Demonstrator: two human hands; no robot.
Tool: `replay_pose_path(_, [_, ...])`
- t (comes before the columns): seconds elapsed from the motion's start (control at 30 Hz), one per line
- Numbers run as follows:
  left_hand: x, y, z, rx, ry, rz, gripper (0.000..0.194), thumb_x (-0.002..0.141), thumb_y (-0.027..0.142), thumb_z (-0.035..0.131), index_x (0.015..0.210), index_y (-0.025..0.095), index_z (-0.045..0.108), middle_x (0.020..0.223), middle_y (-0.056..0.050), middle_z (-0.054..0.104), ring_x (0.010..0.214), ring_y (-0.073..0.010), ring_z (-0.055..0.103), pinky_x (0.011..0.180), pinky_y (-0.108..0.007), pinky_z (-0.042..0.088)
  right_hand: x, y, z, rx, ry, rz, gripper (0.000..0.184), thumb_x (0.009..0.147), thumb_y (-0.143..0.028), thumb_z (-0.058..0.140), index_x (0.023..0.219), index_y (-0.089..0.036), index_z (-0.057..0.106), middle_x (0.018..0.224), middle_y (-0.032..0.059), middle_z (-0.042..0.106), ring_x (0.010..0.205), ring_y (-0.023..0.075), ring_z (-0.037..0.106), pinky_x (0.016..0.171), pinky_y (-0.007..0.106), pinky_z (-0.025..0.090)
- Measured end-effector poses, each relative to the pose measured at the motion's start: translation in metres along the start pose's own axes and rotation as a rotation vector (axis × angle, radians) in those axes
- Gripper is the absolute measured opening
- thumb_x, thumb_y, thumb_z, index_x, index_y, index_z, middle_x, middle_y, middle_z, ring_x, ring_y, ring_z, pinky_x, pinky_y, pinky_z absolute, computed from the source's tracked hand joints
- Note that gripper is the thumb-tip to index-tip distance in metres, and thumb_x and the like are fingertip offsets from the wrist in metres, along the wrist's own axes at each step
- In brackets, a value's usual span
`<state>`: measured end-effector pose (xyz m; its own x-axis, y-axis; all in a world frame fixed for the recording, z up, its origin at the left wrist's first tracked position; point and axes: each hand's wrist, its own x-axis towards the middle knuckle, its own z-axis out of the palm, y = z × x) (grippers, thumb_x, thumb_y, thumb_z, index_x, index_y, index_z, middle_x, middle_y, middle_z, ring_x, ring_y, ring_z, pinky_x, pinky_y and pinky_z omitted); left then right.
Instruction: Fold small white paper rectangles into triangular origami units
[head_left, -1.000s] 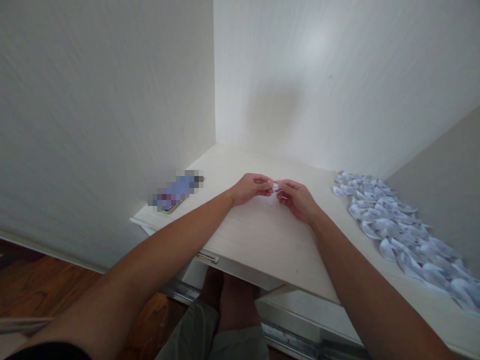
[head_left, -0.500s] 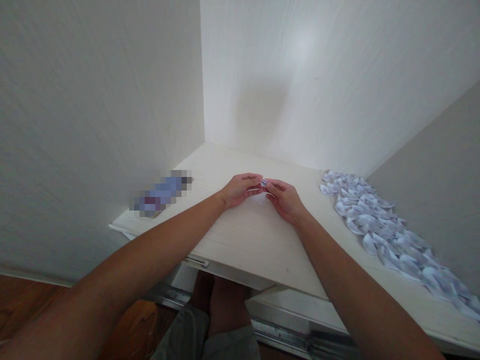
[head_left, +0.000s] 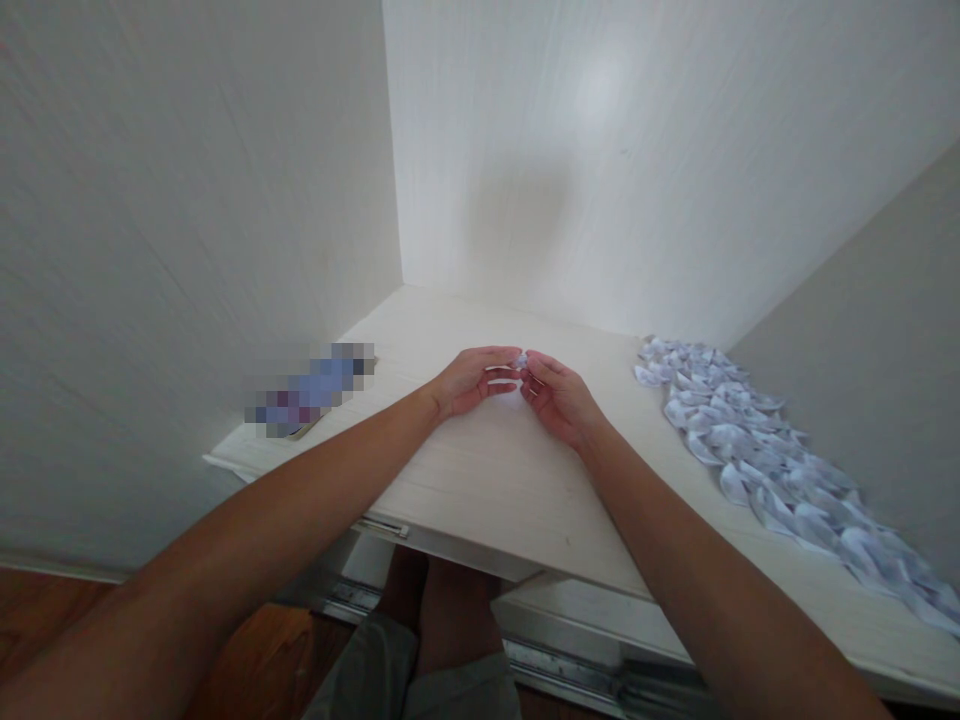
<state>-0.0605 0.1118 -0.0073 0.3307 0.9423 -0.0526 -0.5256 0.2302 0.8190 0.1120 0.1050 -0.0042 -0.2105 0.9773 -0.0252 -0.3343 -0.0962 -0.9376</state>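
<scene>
Between my fingertips, over the middle of the white desk [head_left: 480, 480], is a small piece of white paper [head_left: 523, 360], mostly covered by the fingers. My left hand [head_left: 480, 378] pinches it from the left with thumb and forefinger, its other fingers curled loosely below. From the right, my right hand [head_left: 556, 395] pinches the same piece, its fingertips almost meeting those of the left. How the paper is folded is too small to make out. Many folded white paper pieces [head_left: 750, 440] lie overlapping in a long band to the right of my right hand.
At the desk's left side lies a phone-like flat object [head_left: 311, 390], its surface pixelated. White panels [head_left: 480, 150] enclose the desk at left, back and right. Under the front edge is an open drawer space with a metal rail [head_left: 562, 675], above my legs.
The small paper has turned slightly between my fingertips, and my left hand's lower fingers have spread a little. The view has shifted slightly; the paper band and phone-like object stay put.
</scene>
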Motion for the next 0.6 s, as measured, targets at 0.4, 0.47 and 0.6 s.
replay_pose_path(0.4, [0.0003,0.0041,-0.0018,0.004,0.005,0.013,0.020,0.074,0.016,0.083,0.094,0.014,0.077,0.088,-0.005,0.074,0.074,-0.0129,0.069,0.062,-0.022,0.054,0.0016,-0.0020,-0.0016,0.075,-0.062,0.015,0.034,0.062,-0.032,0.096,0.086,-0.023,0.075,0.084,-0.0022,0.074,0.079,0.0107,0.068,0.077,0.022,0.058])
replay_pose_path(0.47, [0.0002,0.0044,-0.0020,0.001,-0.007,0.026,0.020,0.075,0.014,0.082,0.094,0.013,0.078,0.088,-0.006,0.075,0.076,-0.0131,0.069,0.064,-0.022,0.056,0.0013,-0.0025,-0.0010,0.080,-0.054,0.020,0.031,0.065,-0.030,0.094,0.087,-0.023,0.075,0.085,-0.0012,0.074,0.080,0.0119,0.069,0.078,0.023,0.059])
replay_pose_path(0.6, [0.0002,0.0046,-0.0030,0.000,-0.045,0.044,0.019,0.077,0.012,0.079,0.097,0.011,0.079,0.090,-0.008,0.076,0.080,-0.0135,0.071,0.070,-0.023,0.059,0.0010,-0.0047,-0.0016,0.104,-0.049,0.033,0.026,0.069,-0.025,0.091,0.088,-0.022,0.074,0.084,-0.0013,0.074,0.079,0.0115,0.069,0.080,0.023,0.058])
